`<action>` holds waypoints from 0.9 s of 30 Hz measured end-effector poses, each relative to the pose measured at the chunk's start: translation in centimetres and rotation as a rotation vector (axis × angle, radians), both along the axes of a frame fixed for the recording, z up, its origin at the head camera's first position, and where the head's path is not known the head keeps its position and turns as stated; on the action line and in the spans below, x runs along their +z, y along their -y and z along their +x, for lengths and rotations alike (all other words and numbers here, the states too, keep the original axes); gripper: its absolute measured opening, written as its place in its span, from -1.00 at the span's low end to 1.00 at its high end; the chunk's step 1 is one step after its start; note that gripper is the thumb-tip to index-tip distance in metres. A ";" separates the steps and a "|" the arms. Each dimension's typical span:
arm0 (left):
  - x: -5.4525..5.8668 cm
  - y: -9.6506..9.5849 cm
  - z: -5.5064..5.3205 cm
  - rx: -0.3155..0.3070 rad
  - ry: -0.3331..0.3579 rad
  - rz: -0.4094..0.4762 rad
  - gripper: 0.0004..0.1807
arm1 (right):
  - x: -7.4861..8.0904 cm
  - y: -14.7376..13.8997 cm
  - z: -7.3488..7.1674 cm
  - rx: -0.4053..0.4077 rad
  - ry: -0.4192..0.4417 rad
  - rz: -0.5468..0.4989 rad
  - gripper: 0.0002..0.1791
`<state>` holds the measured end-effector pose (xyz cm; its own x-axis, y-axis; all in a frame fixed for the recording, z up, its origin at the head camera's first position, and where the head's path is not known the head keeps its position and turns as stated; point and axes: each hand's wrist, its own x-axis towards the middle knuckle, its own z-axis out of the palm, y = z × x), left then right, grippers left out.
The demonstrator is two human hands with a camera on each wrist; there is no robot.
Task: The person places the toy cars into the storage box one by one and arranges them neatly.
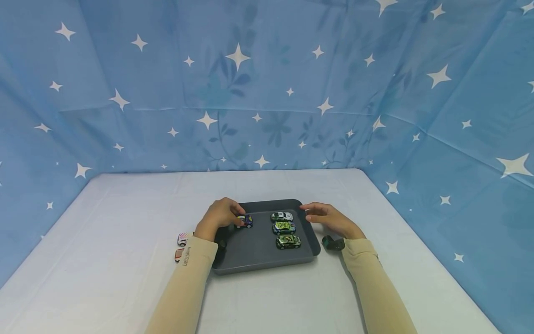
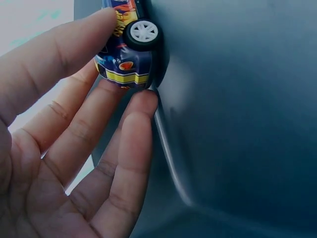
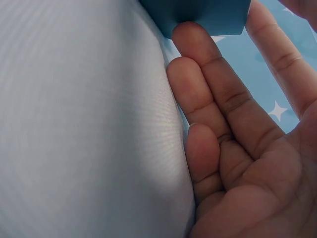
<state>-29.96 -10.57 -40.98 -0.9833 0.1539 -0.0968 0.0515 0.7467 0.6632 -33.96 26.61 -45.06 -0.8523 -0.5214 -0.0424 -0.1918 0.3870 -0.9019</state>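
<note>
With thumb and fingers my left hand (image 1: pixel 219 214) pinches a dark blue toy car (image 1: pixel 247 221) inside the far left part of a grey tray (image 1: pixel 250 265). In the left wrist view, the toy car (image 2: pixel 130 62) shows yellow and orange markings and a white-spoked wheel, low by the tray's side. My right hand (image 1: pixel 331 219) is at the tray's right rim, its fingers loosely extended. From the right wrist, the fingertips of the right hand (image 3: pixel 237 129) meet the tray's outer wall (image 3: pixel 203 17).
Three toy cars stand in a column in the tray's right half: a white and green one (image 1: pixel 282 216), a yellow-green one (image 1: pixel 284 228) and a dark green one (image 1: pixel 288 241). Left of the tray, a pink-white car (image 1: pixel 182 239) and a red one (image 1: pixel 179 254) are partly behind the left sleeve.
</note>
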 end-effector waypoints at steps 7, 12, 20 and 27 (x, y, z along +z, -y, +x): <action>0.1 -0.2 -0.1 0.001 0.000 -0.008 -0.69 | 0.2 0.0 0.1 -0.001 0.000 -0.001 -0.45; 0.0 -0.2 -0.1 0.006 0.002 0.016 -0.61 | 0.2 0.1 0.2 -0.003 -0.007 0.021 -0.45; 0.8 0.2 0.3 -0.025 -0.013 0.039 -0.59 | -0.1 -0.1 -0.1 0.003 -0.013 0.022 -0.45; 1.5 0.5 1.0 -0.071 -0.044 0.038 -0.59 | -0.1 -0.1 -0.2 0.004 -0.007 0.012 -0.46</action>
